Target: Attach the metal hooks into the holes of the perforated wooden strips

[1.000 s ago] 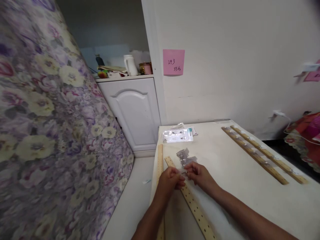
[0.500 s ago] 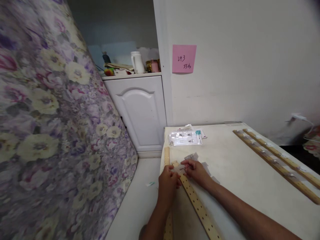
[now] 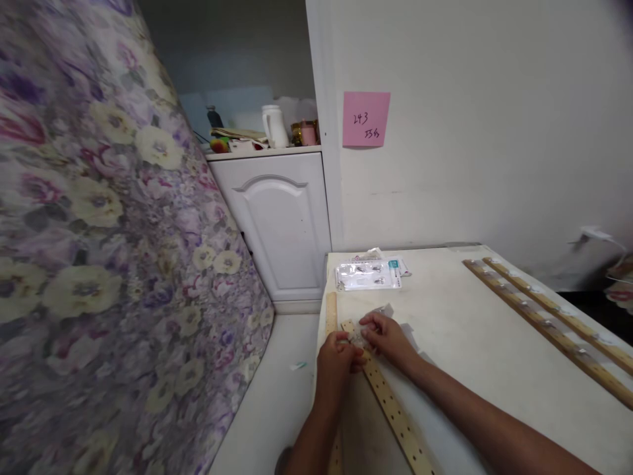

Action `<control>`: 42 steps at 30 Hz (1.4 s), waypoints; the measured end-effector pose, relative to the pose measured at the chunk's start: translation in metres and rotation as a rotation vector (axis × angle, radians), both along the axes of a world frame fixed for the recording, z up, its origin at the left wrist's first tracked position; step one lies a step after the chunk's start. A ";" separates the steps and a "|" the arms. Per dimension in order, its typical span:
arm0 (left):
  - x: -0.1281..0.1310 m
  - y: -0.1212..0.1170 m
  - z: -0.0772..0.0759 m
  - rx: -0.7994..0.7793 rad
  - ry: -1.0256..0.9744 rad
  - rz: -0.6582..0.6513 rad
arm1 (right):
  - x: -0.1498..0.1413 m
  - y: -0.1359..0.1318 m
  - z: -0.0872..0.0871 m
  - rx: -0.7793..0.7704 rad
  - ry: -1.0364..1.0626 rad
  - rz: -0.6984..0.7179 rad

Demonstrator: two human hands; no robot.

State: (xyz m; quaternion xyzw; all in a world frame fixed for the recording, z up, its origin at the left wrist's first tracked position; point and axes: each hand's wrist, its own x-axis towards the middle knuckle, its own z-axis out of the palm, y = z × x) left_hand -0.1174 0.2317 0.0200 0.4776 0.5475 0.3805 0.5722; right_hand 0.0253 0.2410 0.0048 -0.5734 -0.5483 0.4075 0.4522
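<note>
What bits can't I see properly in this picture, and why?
All in the head view:
Small clear piece between the left hand and right hand: too small, partly covered by them.
Leftmost holed strip: partly hidden by the left hand.
Two strips at right: near ends cut off by the picture's edge.
Packet: print too small.

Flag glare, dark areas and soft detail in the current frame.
Head view: bright highlights on the clear blister pack; head view: the alcove above the white cabinet door is dim; head view: the clear piece between the left hand and right hand is too small and soft to make out.
</note>
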 end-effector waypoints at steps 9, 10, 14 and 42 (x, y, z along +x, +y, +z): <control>-0.012 0.003 -0.002 0.146 0.191 0.037 | -0.005 0.022 -0.002 -0.013 -0.188 -0.025; -0.014 0.002 0.000 0.180 0.243 0.041 | -0.006 0.024 -0.001 -0.010 -0.222 -0.033; -0.019 -0.004 0.007 0.378 0.607 -0.003 | -0.010 0.032 -0.003 -0.006 -0.347 -0.058; 0.003 -0.013 -0.008 0.501 1.223 -0.254 | -0.012 0.037 -0.009 -0.046 -0.444 -0.144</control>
